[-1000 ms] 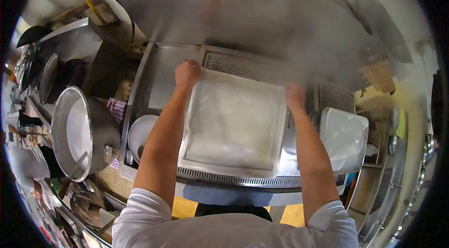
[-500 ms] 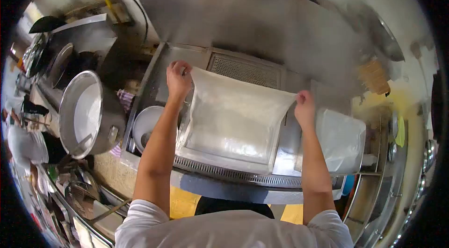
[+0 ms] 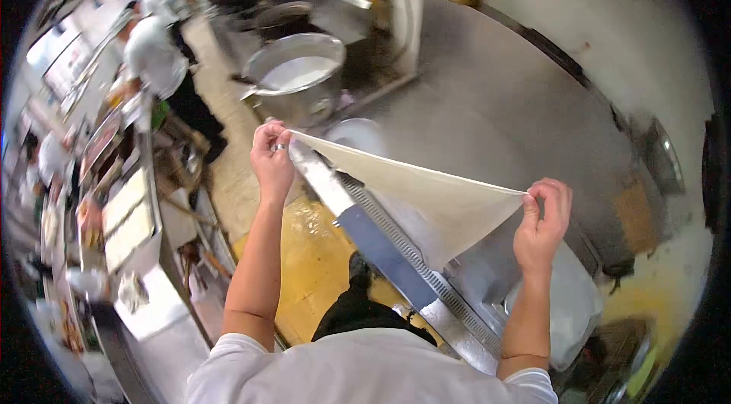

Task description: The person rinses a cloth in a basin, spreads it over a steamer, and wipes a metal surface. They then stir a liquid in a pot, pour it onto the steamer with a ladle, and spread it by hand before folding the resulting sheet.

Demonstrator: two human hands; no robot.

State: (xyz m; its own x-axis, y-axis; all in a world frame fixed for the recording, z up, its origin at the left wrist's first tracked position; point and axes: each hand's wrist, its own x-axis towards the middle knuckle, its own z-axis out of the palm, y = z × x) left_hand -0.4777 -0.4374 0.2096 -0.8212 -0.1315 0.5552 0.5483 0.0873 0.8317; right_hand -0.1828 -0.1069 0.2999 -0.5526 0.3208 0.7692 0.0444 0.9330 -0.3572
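Note:
A thin white cloth (image 3: 434, 194) hangs between my two hands, its top edge pulled taut and its lower part drooping to a point. At one corner my left hand (image 3: 272, 151) pinches it, a ring on one finger. The opposite corner is held in a pinch by my right hand (image 3: 544, 210). Beneath the cloth is the metal steaming counter (image 3: 411, 252) with a slotted front strip, partly hidden by the cloth and haze. A white bowl (image 3: 356, 134) sits just beyond my left hand.
A large metal pot (image 3: 297, 76) with white liquid stands beyond the bowl. To the left, a worktable (image 3: 152, 320) bears pale flat trays. A person in a white shirt (image 3: 156, 57) stands by it. Clear plastic sheeting (image 3: 567, 301) lies near my right forearm.
The view has swung left toward the worktable. The cloth, spread over the counter's steaming surface before, is now lifted and hangs between my hands, which still hold its corners.

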